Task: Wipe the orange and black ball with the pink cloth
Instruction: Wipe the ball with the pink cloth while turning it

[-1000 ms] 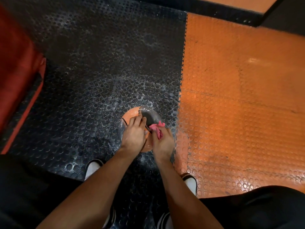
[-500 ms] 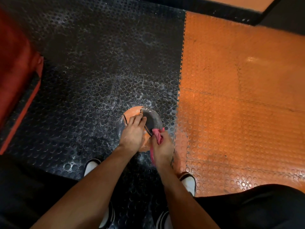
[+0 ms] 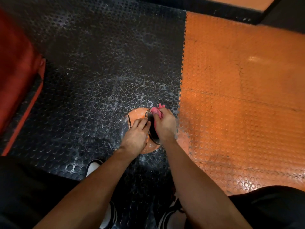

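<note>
An orange and black ball (image 3: 137,114) sits on the black studded floor mat just in front of my feet. My left hand (image 3: 136,138) rests flat on the ball's top, fingers straight, holding it steady. My right hand (image 3: 165,124) grips a bunched pink cloth (image 3: 156,110) and presses it against the ball's far right side, over the black panel. Both hands cover much of the ball; only its orange far edge, a black strip between the hands and a near orange patch show.
The black mat (image 3: 99,71) meets an orange studded mat (image 3: 239,104) along a jigsaw seam right of the ball. A red padded object (image 3: 18,76) lies at the left. My shoes (image 3: 94,167) stand just behind the ball. A dark raised ledge (image 3: 214,9) runs along the top.
My right hand has slid the pink cloth from the ball's near right side up to its far right side. The left hand stays on top of the ball.
</note>
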The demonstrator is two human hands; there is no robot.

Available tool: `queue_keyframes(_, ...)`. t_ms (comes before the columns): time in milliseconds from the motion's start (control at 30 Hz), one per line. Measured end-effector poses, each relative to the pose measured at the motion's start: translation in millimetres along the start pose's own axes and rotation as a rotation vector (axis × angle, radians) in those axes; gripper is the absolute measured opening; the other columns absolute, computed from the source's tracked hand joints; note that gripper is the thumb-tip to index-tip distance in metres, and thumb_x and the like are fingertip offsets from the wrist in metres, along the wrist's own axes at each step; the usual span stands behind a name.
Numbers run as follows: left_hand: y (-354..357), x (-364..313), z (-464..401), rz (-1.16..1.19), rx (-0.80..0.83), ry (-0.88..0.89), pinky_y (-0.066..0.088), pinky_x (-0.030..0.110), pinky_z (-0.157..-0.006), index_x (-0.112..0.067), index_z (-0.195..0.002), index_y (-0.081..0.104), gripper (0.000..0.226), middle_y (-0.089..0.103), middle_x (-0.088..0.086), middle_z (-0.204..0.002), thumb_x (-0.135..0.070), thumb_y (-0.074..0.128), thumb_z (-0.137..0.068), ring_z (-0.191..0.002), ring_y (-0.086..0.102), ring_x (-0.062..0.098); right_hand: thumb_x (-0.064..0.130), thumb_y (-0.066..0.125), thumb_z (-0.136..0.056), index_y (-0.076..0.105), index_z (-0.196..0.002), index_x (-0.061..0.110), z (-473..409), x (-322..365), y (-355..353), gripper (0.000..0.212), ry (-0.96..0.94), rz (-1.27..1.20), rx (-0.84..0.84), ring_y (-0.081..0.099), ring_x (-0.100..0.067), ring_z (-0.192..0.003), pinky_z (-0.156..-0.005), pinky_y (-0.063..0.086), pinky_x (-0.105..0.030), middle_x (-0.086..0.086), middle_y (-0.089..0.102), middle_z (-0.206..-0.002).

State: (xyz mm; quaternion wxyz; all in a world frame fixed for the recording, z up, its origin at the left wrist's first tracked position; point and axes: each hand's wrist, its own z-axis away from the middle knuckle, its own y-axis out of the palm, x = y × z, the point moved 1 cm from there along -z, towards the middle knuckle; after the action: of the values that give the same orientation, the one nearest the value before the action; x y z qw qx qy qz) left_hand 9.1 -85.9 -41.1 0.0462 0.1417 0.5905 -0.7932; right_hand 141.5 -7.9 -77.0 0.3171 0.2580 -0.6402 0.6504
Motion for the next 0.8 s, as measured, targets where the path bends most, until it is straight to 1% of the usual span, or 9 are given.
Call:
queue_keyframes(67, 2.2, -0.8, 1.8, 0.017, 0.01, 0.003, 0.048, 0.035, -0.107, -0.014, -0.158, 0.031, 0.073, 0.026, 0.002, -0.162, -0.02, 0.065, -0.093, -0.143, 0.026, 0.021, 0.039, 0.066, -0.101, 0.076, -0.115, 0.022, -0.5, 3.2, 0.7, 0.024, -0.032, 0.022, 0.013, 0.069, -0.018, -0.094, -0.084, 0.059, -0.034, -0.001, 0.072, -0.112)
queue_keyframes(200, 3.8, 0.5, -0.5, 0.035, 0.016, -0.015, 0.049, 0.036, -0.107, -0.014, -0.158, 0.031, 0.075, 0.025, 0.001, -0.162, -0.019, 0.065, -0.092, -0.145, 0.023, 0.02, 0.052, 0.056, -0.104, 0.072, -0.126, 0.029, 25.7, -17.9, -2.3, 0.036, -0.038, 0.072, 0.021, 0.067, -0.015, -0.098, -0.084, 0.06, -0.036, 0.001, 0.069, -0.116)
queue_keyframes(333, 5.0, 5.2, -5.9, 0.028, 0.009, -0.024, 0.048, 0.036, -0.108, -0.014, -0.158, 0.03, 0.071, 0.022, 0.001, -0.164, -0.017, 0.061, -0.095, -0.146, 0.022, 0.021, 0.058, 0.049, -0.101, 0.065, -0.128, 0.039, 71.1, -45.3, -3.2, 0.036, 0.023, 0.015, 0.028, 0.068, -0.016, -0.098, -0.083, 0.062, -0.044, 0.005, 0.068, -0.118)
queue_keyframes(400, 5.5, 6.1, -5.2, 0.016, 0.004, -0.009, 0.048, 0.035, -0.108, -0.014, -0.159, 0.029, 0.07, 0.022, 0.001, -0.165, -0.02, 0.059, -0.096, -0.146, 0.023, 0.021, 0.059, 0.047, -0.098, 0.064, -0.126, 0.04, 85.2, -46.2, -2.2, 0.038, 0.058, -0.033, 0.022, 0.07, -0.016, -0.095, -0.082, 0.062, -0.046, 0.007, 0.068, -0.116)
queue_keyframes(500, 8.2, 7.5, -3.9, 0.005, 0.008, 0.017, 0.046, 0.035, -0.11, -0.013, -0.159, 0.029, 0.066, 0.02, 0.003, -0.166, -0.024, 0.055, -0.099, -0.147, 0.02, 0.022, 0.05, 0.054, -0.102, 0.068, -0.123, 0.035, 78.4, -38.8, -1.2, 0.029, 0.055, -0.03, -0.045, 0.071, -0.019, -0.098, -0.083, 0.061, -0.046, 0.004, 0.071, -0.117)
queue_keyframes(600, 7.7, 9.0, -3.7, -0.022, 0.012, 0.03, 0.045, 0.034, -0.111, -0.013, -0.16, 0.027, 0.067, 0.017, 0.003, -0.167, -0.026, 0.054, -0.1, -0.147, 0.019, 0.021, 0.041, 0.061, -0.104, 0.073, -0.119, 0.03, 57.4, -28.6, -2.5, 0.022, 0.025, -0.025, -0.063, 0.071, -0.019, -0.096, -0.081, 0.061, -0.042, 0.001, 0.073, -0.115)
queue_keyframes(667, 7.6, 10.4, -3.4, -0.028, 0.016, 0.043, 0.046, 0.034, -0.11, -0.013, -0.16, 0.025, 0.068, 0.016, 0.002, -0.167, -0.025, 0.055, -0.1, -0.147, 0.019, 0.021, 0.04, 0.063, -0.103, 0.074, -0.117, 0.027, 38.7, -23.0, -2.3, 0.022, 0.008, -0.012, -0.029, 0.071, -0.019, -0.099, -0.084, 0.06, -0.039, 0.001, 0.074, -0.116)
queue_keyframes(767, 5.9, 10.6, -1.6, -0.027, 0.021, 0.059, 0.05, 0.036, -0.106, -0.014, -0.159, 0.028, 0.069, 0.019, 0.002, -0.166, -0.023, 0.057, -0.098, -0.146, 0.02, 0.021, 0.035, 0.064, -0.102, 0.076, -0.119, 0.023, 5.0, -12.5, -1.1, 0.023, -0.031, 0.06, 0.075, 0.067, -0.02, -0.116, -0.097, 0.055, -0.033, 0.0, 0.071, -0.128)
queue_keyframes(800, 5.1, 9.8, -0.6, -0.032, 0.026, 0.062, 0.051, 0.037, -0.104, -0.014, -0.159, 0.029, 0.069, 0.021, 0.002, -0.165, -0.024, 0.059, -0.097, -0.145, 0.021, 0.021, 0.031, 0.065, -0.102, 0.076, -0.119, 0.022, -2.4, -7.1, -1.9, 0.022, -0.059, 0.074, 0.102, 0.067, -0.019, -0.117, -0.098, 0.052, -0.029, 0.0, 0.071, -0.13)
